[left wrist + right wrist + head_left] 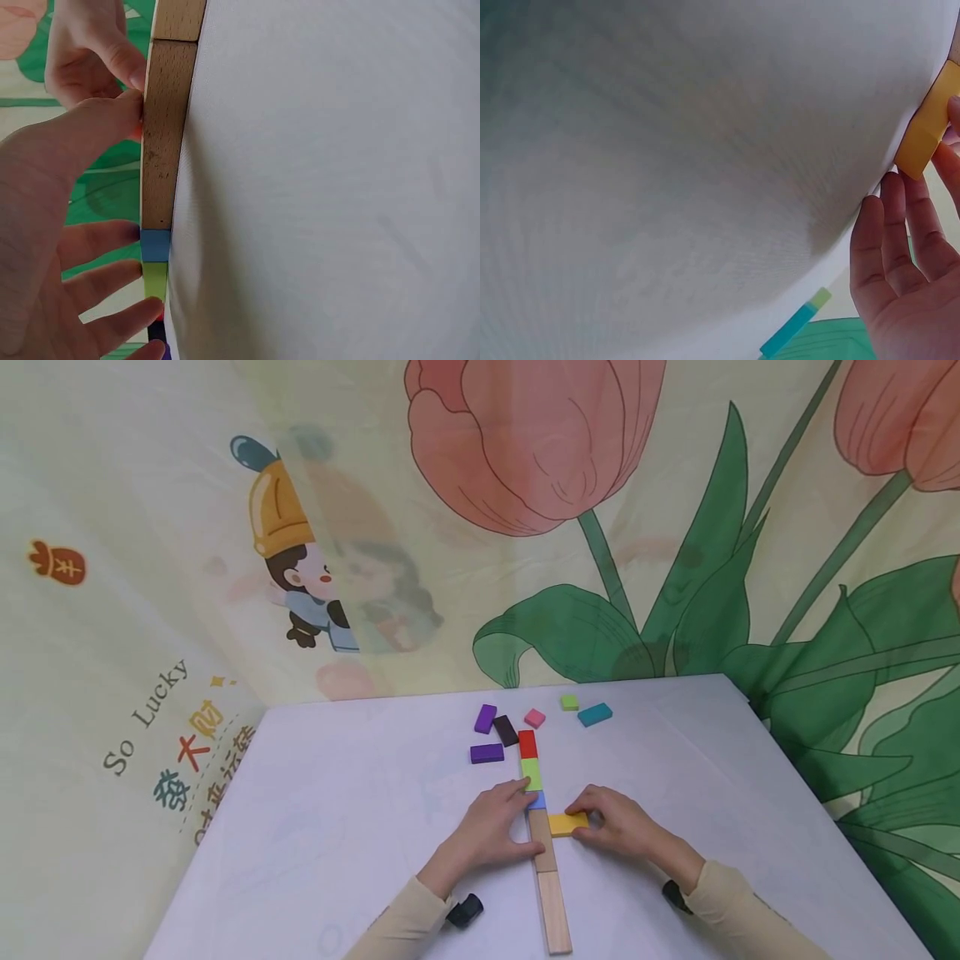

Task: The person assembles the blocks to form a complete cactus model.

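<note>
A single-file row of blocks runs away from me: two plain wooden blocks, the nearer (pixel 554 912) and the farther (pixel 543 837), then a blue block (pixel 536 800), a light green block (pixel 532 772) and a red block (pixel 528 744). My left hand (pixel 491 828) rests along the row's left side, thumb at the farther wooden block, fingers spread by the blue and green ones. On the other side, my right hand (pixel 624 823) pinches a yellow block (pixel 564 826) lying crosswise, its inner end at the farther wooden block. The right wrist view shows this yellow block (pixel 928 124) between thumb and fingers.
Left of the row's far end lie two purple blocks (pixel 486 718) and a black block (pixel 506 731). A pink block (pixel 535 717), a small green block (pixel 569 702) and a teal block (pixel 595 715) lie near the back of the white table (pixel 337 827).
</note>
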Available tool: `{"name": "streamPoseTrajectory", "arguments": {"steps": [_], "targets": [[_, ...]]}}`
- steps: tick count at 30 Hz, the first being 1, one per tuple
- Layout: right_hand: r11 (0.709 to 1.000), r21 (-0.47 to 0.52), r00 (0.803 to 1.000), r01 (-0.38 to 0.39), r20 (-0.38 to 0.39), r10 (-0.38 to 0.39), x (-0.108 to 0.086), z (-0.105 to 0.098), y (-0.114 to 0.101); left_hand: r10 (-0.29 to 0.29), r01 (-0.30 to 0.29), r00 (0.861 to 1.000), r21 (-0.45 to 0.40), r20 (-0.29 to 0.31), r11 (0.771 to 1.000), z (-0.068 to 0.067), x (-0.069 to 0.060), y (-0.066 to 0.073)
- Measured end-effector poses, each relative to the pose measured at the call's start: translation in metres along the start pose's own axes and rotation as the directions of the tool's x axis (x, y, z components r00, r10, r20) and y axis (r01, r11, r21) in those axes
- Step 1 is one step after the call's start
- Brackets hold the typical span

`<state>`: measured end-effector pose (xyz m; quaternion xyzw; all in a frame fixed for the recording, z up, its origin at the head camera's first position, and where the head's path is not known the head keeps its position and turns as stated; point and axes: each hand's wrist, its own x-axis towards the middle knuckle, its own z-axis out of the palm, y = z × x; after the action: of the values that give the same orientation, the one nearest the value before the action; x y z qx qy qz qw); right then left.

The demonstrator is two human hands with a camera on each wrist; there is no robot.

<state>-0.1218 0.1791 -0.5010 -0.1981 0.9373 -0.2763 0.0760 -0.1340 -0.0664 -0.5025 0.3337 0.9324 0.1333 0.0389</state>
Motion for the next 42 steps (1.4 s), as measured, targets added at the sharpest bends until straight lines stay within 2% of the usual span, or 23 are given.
{"name": "streamPoseTrajectory", "arguments": {"steps": [7, 9, 11, 14, 17, 21, 25, 29, 35, 38, 42], "targets": [[1.0, 0.019, 1.0, -0.024, -0.014, 0.024, 0.006, -0.009, 0.001, -0.01, 0.01, 1.0, -0.035, -0.006, 0.999, -0.002, 0.0, 0.0], [0.998, 0.024, 0.997, -0.059, -0.05, 0.06, 0.011, -0.016, 0.002, -0.013, 0.013, 1.0, -0.049, -0.004, 0.999, -0.002, 0.0, 0.0], [0.994, 0.019, 0.987, -0.11, -0.119, 0.112, 0.02, -0.026, 0.006, -0.017, 0.017, 1.0, -0.056, -0.002, 0.998, 0.0, -0.001, 0.0], [0.977, 0.019, 0.948, -0.212, -0.24, 0.211, 0.04, -0.041, 0.017, -0.03, 0.03, 1.0, -0.064, 0.007, 0.998, 0.003, -0.002, 0.001], [0.945, 0.046, 0.89, -0.325, -0.322, 0.322, 0.064, -0.052, 0.033, -0.042, 0.042, 0.999, -0.066, 0.011, 0.997, 0.003, -0.003, 0.002], [0.886, 0.104, 0.834, -0.451, -0.305, 0.46, 0.089, -0.059, 0.048, -0.05, 0.051, 0.999, -0.075, 0.014, 0.996, 0.002, -0.003, 0.002], [0.842, 0.14, 0.805, -0.52, -0.249, 0.539, 0.103, -0.062, 0.053, -0.044, 0.044, 0.999, -0.072, 0.003, 0.996, 0.001, -0.003, 0.003], [0.825, 0.142, 0.791, -0.547, -0.234, 0.565, 0.107, -0.06, 0.055, -0.026, 0.025, 1.0, -0.06, -0.016, 0.998, 0.0, -0.003, 0.004], [0.822, 0.195, 0.753, -0.535, -0.331, 0.569, 0.111, -0.052, 0.052, -0.036, 0.035, 0.999, -0.074, -0.003, 0.997, 0.0, -0.003, 0.004], [0.833, 0.23, 0.741, -0.504, -0.381, 0.553, 0.115, -0.047, 0.047, -0.047, 0.047, 0.999, -0.074, 0.004, 0.996, 0.0, -0.003, 0.003], [0.842, 0.35, 0.722, -0.41, -0.441, 0.534, 0.118, -0.044, 0.037, -0.044, 0.044, 0.999, -0.072, 0.002, 0.996, 0.002, -0.003, 0.003]]}}
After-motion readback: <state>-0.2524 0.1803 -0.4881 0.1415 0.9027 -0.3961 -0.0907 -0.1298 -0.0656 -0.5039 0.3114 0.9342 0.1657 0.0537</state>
